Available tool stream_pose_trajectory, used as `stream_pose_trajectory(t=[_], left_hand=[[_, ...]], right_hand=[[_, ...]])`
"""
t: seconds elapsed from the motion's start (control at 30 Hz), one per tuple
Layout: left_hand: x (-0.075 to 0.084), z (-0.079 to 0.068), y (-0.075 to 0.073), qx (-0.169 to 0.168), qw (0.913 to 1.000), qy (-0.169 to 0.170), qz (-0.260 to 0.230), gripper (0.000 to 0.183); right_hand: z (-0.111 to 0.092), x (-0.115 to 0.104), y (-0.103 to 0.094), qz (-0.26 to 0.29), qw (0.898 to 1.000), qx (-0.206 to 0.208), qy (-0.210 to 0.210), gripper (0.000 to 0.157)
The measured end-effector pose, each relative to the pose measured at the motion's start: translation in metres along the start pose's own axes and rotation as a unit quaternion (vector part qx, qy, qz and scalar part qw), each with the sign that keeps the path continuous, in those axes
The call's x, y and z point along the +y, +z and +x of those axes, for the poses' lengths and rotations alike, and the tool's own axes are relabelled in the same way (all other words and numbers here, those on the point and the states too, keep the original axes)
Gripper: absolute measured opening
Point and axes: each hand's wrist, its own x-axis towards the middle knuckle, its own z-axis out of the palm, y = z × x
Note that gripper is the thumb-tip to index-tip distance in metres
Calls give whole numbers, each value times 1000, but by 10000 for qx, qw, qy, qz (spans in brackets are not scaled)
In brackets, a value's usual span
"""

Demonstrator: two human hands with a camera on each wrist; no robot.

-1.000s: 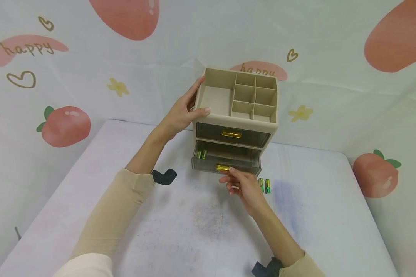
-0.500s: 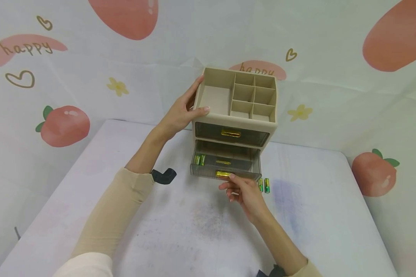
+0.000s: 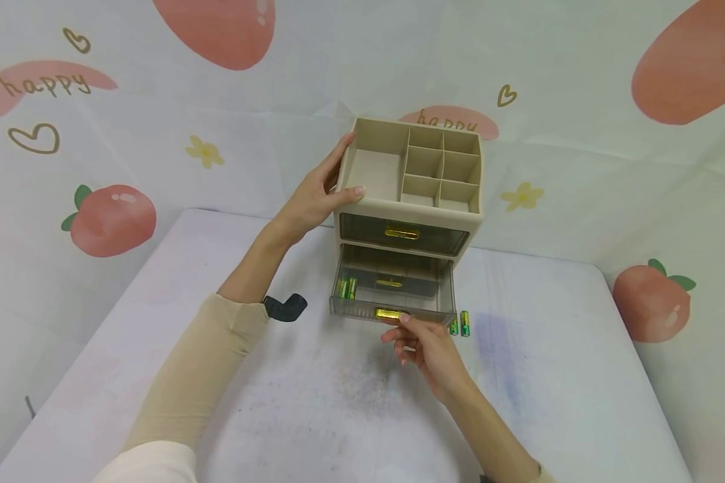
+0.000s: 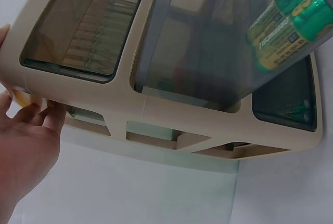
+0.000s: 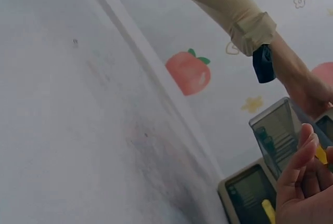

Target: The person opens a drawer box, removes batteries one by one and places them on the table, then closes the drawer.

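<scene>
Head view, from the left: my left sleeve (image 3: pixel 196 369) carries a black wrist mount (image 3: pixel 286 308), and beyond it my left hand (image 3: pixel 311 201) grips the beige organizer (image 3: pixel 411 207) at its left wall, thumb over the rim. The head view hides most of those fingers; the left wrist view shows them bent against the side wall, beside a row of side openings seen only there.

The organizer stands upright at the back of the worktop (image 3: pixel 266 416). Its top tray has one large compartment at left and six small ones at right. Below the upper drawer (image 3: pixel 362 231), the middle drawer (image 3: pixel 353 308) extends forward. Two batteries (image 3: pixel 352 288) lie side by side in its left part; the left wrist view adds their gold-and-green labels, with lettering too blurred to read. That view also shows a lower drawer (image 4: pixel 281 91) with small green shapes (image 4: pixel 299 110) behind its dark front.

At the middle drawer's front, my right hand (image 3: pixel 438 355) pinches the gold handle (image 3: pixel 388 314) by its right end, between thumb and forefinger. The right wrist view shows these fingers curled at the handle. Farthest right, just beside the hand, two loose batteries (image 3: pixel 465 323) lie on the worktop; only the head view shows this pair.
</scene>
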Motion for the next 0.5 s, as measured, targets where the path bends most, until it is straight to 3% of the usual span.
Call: stream_pose_trajectory(t=[0.5], left_hand=[[0, 0, 0, -7, 10000, -16, -51, 84]], right_hand=[[-13, 9, 2, 9, 9998, -178, 55, 37]])
